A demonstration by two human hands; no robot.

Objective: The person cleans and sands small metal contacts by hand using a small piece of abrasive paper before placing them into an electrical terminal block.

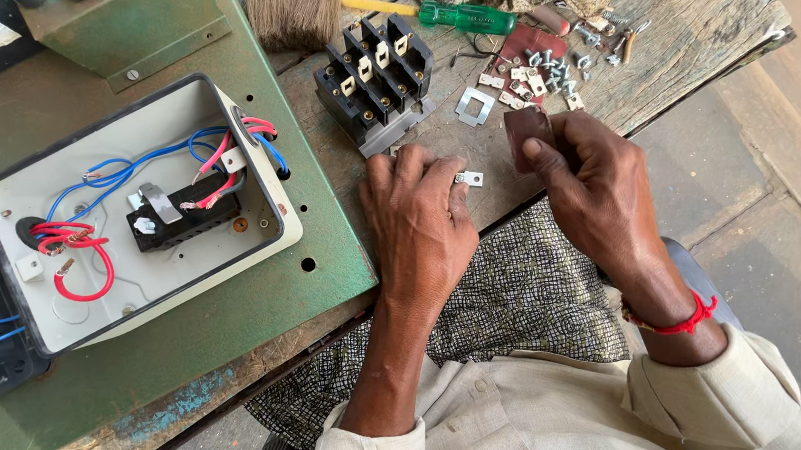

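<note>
Right hand [597,186] pinched a small reddish-brown abrasive sheet [527,136] above the worn wooden bench [689,12]; I judged it limp and best gripped by its edge. Left hand [419,214] pressed a tiny silvery metal contact plate [469,180] flat: light, stiff, slippery.

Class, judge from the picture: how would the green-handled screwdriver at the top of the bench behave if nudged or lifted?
The green-handled screwdriver looks rigid, so it probably lifts as one stiff piece. Its rounded, glossy handle suggests it may roll and feel slippery. It lies flat on the rough wooden bench, which might slow rolling.
</note>
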